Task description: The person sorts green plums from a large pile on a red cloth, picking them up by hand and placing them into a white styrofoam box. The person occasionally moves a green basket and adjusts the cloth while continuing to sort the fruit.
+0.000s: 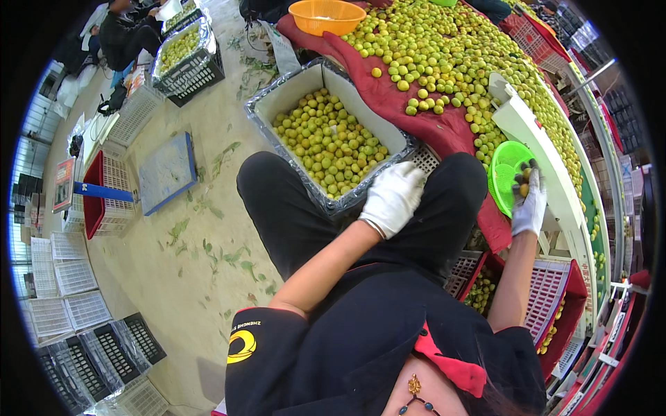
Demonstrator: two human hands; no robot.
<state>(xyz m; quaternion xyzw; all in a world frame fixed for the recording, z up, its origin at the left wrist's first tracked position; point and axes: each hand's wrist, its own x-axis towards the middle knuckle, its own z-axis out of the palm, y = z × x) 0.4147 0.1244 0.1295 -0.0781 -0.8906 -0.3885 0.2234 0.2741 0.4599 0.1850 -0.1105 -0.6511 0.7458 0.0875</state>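
My left hand (394, 200), in a white glove, is over my thigh beside the near right corner of a lined crate (283, 101). It is blurred and its palm faces away, so anything in it is hidden. The crate holds many small round green-yellow fruits (333, 140), like jujubes. At the right, my gloved right hand (529, 200), its fingers dark, is at the rim of a bright green plastic basket (500, 179). Small brownish-green fruits (523, 190) are held in its curled fingers.
A heap of fruits (437, 62) covers red cloth (442, 132) beyond the basket, with an orange basket (327, 18) on it. A white machine frame (541, 156) borders the right. A blue platform scale (166, 174) stands left. Another person (127, 39) sits at upper left.
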